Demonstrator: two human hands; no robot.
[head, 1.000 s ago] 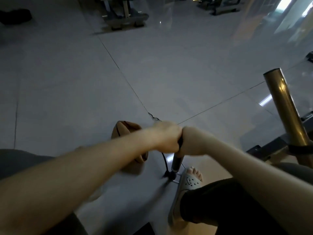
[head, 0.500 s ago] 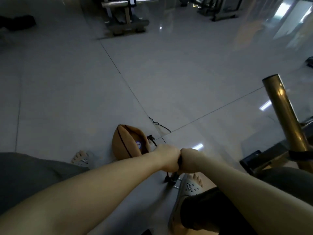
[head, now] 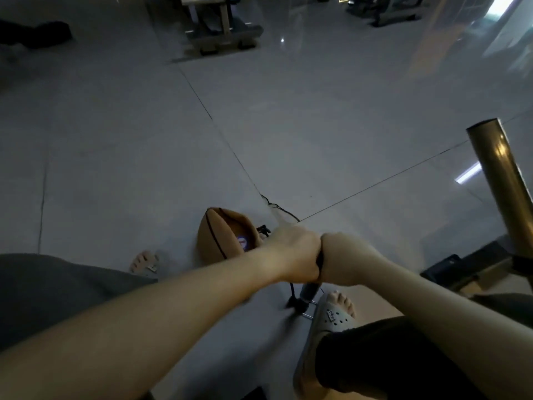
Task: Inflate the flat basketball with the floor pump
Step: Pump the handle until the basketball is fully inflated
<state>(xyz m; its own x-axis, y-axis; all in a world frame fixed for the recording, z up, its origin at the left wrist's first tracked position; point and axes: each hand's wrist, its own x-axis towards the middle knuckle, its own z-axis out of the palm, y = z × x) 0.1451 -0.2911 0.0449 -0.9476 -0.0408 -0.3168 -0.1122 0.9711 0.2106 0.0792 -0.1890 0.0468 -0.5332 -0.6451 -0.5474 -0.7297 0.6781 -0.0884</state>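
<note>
The ball (head: 223, 241) lies left of the two hands (head: 317, 259); the pump (head: 307, 294) stands below them, maybe touching a shoe (head: 331, 319).

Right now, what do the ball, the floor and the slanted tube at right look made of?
Basketball: tan, matte rubber or composite skin, going by the dark seam lines and its limp, folded-in shape.
Floor: large glossy tiles, likely ceramic or polished stone; thin grout lines and mirror-like light reflections.
Slanted tube: metal with a brassy polished finish, showing sharp highlights.

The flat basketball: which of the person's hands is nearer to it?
Left. The left hand sits just beside the flat basketball; the right hand is beyond it, farther away.
</note>
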